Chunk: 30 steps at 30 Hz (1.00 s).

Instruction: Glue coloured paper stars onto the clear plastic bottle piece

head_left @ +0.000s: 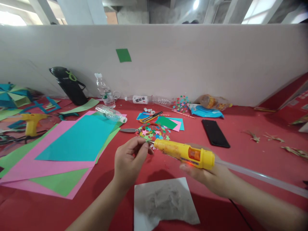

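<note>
My right hand (207,176) is wrapped round a yellow hot glue gun (178,150), its nozzle pointing left. A long clear glue stick (262,178) sticks out of the gun's back end, and a red light glows on its underside. My left hand (131,158) is closed in a pinch at the nozzle tip. Between its fingertips shows a small green paper star (148,140), partly hidden by the fingers. Just behind both hands lies a pile of colourful paper stars (156,132). Below them, a crumpled-looking white sheet (166,202) rests on the red table.
Stacked coloured paper (77,138) covers the left side, near a second yellow glue gun (32,123). Plastic bottles (112,114) and a black flask (69,85) are at the back left. A black phone (216,133) lies right of centre. A white partition (168,64) stands behind.
</note>
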Motion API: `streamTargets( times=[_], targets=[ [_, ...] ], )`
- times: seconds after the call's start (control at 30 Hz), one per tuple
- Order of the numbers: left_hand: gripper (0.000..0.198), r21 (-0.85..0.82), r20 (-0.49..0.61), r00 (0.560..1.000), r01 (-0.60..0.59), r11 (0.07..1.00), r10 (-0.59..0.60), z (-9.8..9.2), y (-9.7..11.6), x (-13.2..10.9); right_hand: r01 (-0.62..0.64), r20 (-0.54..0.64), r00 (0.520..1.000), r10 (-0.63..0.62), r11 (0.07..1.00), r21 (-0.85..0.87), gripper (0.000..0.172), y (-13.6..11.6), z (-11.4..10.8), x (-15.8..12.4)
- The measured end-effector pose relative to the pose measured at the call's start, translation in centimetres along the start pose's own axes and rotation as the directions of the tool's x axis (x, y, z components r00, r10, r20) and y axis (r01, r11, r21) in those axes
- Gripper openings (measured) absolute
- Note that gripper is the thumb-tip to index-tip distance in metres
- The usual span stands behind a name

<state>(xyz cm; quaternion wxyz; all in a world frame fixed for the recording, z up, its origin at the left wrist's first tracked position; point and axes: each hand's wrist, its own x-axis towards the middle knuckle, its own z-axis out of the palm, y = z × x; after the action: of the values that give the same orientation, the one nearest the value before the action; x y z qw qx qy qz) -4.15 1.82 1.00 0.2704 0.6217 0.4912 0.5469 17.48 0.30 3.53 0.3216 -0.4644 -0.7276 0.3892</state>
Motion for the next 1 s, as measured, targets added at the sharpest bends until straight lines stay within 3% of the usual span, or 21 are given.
streamTargets(
  times=[0.23, 0.77, 0.9, 1.0],
  targets=[
    [0.017, 0.005, 0.006, 1.000, -0.010, 1.000, 0.010, -0.04, -0.13, -0.02, -0.062, -0.020, 0.998, 0.062, 0.998, 0.004, 0.044, 0.17, 0.07, -0.08],
    [0.016, 0.010, -0.007, 0.998, -0.062, 0.998, 0.062, 0.05, -0.33, 0.07, 0.048, -0.025, 0.999, -0.049, 0.998, -0.036, 0.037, 0.35, -0.05, 0.11],
    [0.017, 0.172, 0.000, 0.981, -0.192, 0.966, 0.195, -0.05, -0.44, 0.25, 0.218, -0.013, 0.975, -0.222, 0.966, -0.138, 0.040, 0.45, 0.04, 0.28],
    [0.015, 0.357, 0.035, 0.920, -0.375, 0.855, 0.390, -0.40, -0.43, 0.29, 0.351, -0.048, 0.927, -0.373, 0.903, -0.246, 0.041, 0.30, 0.02, 0.32]
  ],
)
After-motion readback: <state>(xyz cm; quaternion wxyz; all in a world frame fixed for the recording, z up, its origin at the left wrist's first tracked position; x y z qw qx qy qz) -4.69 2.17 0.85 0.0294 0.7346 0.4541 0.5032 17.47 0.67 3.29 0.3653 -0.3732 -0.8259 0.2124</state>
